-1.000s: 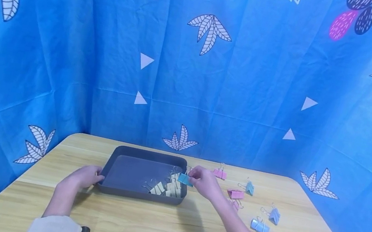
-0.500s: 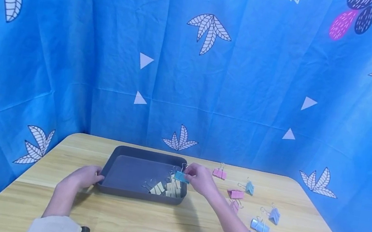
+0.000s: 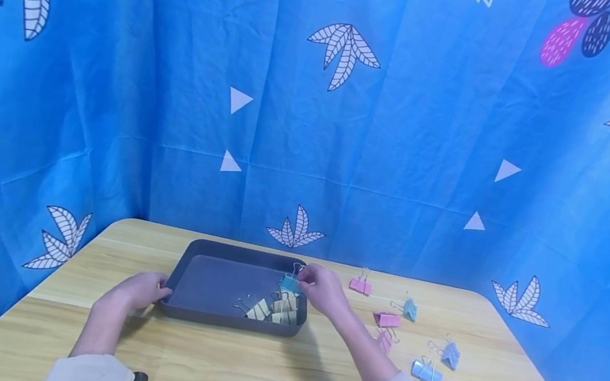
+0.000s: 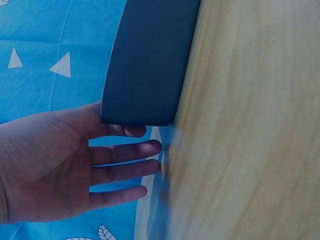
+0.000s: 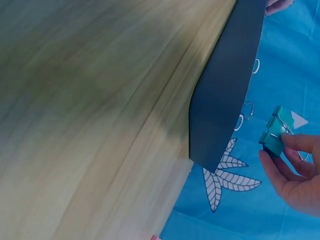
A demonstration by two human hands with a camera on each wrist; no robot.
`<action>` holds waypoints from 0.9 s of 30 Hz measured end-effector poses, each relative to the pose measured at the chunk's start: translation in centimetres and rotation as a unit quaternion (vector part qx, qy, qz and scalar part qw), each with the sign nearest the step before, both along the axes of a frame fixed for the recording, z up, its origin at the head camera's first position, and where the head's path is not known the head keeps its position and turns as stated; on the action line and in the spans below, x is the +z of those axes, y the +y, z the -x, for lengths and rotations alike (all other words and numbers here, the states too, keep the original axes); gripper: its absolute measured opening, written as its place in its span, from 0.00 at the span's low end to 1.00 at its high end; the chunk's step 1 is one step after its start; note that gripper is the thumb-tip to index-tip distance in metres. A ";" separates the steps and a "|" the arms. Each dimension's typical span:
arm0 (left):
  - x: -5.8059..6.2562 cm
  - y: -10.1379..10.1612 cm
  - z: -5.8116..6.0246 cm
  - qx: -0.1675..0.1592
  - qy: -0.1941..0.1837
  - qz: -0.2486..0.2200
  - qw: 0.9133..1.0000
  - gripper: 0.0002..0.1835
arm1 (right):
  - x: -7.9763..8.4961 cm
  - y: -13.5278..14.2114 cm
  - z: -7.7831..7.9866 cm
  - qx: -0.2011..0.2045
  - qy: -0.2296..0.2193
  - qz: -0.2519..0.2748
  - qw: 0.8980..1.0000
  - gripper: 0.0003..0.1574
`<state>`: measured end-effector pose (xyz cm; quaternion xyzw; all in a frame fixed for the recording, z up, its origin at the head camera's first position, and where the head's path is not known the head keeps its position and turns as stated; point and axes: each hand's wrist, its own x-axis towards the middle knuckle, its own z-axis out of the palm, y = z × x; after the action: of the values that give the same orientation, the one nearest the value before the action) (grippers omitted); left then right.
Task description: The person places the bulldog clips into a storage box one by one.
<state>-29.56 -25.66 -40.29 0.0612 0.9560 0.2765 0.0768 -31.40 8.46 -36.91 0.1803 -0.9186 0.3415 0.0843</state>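
At the near left corner of a dark grey tray [image 3: 233,322], my left hand [image 3: 137,290] holds the wall. In the left wrist view, its thumb passes behind the rim while the fingers [image 4: 125,152] extend outside the corner. My right hand [image 3: 323,289] pinches a teal binder clip [image 5: 278,131] between thumb and fingers, over the tray's right end. Beneath it, several pale yellow binder clips [image 3: 284,309] lie in the tray's near right corner. The right wrist view shows the clip's wire handles pointing toward the palm.
Right of the tray lie pink binder clips [image 3: 360,286], a light teal binder clip [image 3: 410,309] and blue binder clips [image 3: 427,373]. The wooden table [image 3: 225,367] meets a blue patterned curtain [image 3: 413,134] at the back.
My right hand has moved left with the teal binder clip, from the tray's right rim to inside its right end. The left hand has stayed put.
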 end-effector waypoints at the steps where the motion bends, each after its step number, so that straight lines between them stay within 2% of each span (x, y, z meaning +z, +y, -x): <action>1: 0.0 0.0 0.0 0.001 -0.001 -0.001 1.000 0.16 | 0.0 -0.1 0.1 0.000 -0.002 0.000 1.000 0.03; 6: 0.0 0.0 -0.1 -0.002 0.005 0.002 1.000 0.15 | 0.2 -0.7 0.5 -0.001 -0.008 -0.004 1.000 0.03; 15: 0.0 -0.2 0.0 -0.009 0.016 0.018 1.000 0.12 | 0.5 -1.9 0.9 0.018 0.019 -0.020 0.999 0.03; 20: -0.1 -0.4 0.1 -0.015 0.026 0.031 0.999 0.13 | 0.4 -2.5 1.2 0.027 0.026 -0.024 0.999 0.03; 27: 0.0 -0.5 0.0 -0.001 0.034 0.049 0.998 0.27 | 0.3 -3.4 1.6 0.029 0.023 -0.027 0.999 0.02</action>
<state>-29.58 -26.12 -40.30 0.0682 0.9704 0.2268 0.0473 -32.98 5.06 -36.61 0.2168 -0.9196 0.3148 0.0911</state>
